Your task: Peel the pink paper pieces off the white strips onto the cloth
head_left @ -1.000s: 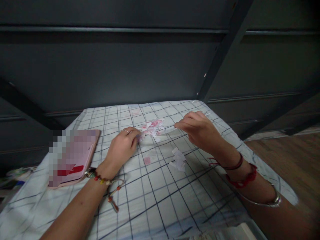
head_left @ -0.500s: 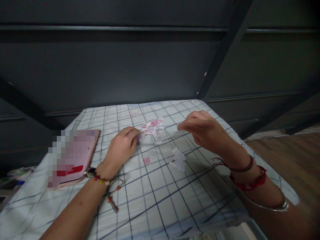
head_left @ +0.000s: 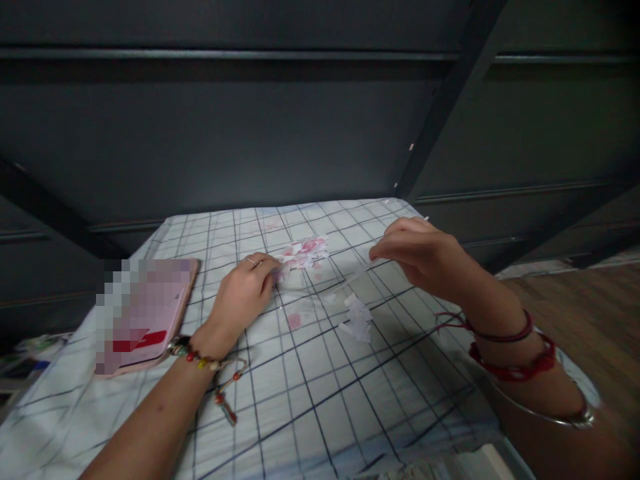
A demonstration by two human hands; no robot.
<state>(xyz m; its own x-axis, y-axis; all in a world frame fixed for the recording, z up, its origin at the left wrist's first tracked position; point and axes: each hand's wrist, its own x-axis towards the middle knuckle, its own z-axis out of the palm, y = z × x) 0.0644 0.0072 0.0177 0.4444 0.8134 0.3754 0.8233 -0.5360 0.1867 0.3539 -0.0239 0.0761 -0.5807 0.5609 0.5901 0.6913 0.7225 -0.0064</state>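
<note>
A thin, see-through plastic film (head_left: 356,273) stretches low over the checked cloth between my two hands. My right hand (head_left: 417,253) is closed in a pinch on its raised right edge. At the film's left side my left hand (head_left: 245,290) rests low with thumb and fingers closed; its fingertips touch pink-and-white scraps and partly hide what they grip. Just beyond lies a heap of torn pink-and-white scraps (head_left: 307,250). Nearer me sits a small pile of white paper scraps (head_left: 358,319). A faint pink square patch (head_left: 295,321) shows between the hands.
A pink-edged phone (head_left: 173,313), partly blurred out, lies on the cloth at the left. The checked cloth (head_left: 280,413) covers the surface up to a dark panelled wall (head_left: 240,133). An open container (head_left: 480,463) shows at the bottom edge. Wooden floor (head_left: 595,313) lies to the right.
My right hand has moved right and slightly toward me, drawing the film's edge along with it. My left hand, the scraps and the phone stay where they were.
</note>
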